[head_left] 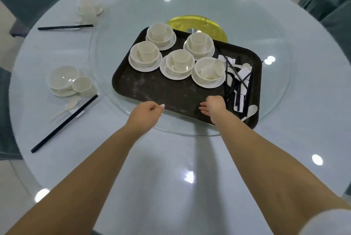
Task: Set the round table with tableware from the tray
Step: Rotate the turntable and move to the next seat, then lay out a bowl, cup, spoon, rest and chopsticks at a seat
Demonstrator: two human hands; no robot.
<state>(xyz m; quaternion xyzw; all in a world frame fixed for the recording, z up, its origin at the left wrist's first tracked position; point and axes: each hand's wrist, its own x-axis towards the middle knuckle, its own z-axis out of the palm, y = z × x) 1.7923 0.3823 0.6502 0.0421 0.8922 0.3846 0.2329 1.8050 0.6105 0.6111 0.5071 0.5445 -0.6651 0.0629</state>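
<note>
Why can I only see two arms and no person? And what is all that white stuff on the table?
The camera sits on the person's head and looks down, so you see only their own arms. The left hand has its fingers curled at the near edge of a dark tray; whether it grips the edge is hard to tell. The right hand reaches over the tray with loose fingers and holds nothing. On the tray stand five sets of plate, bowl and cup, beside a pile of black chopsticks and white spoons. The tray rests on a glass turntable on a round table. At the left, one place is already laid.
</note>
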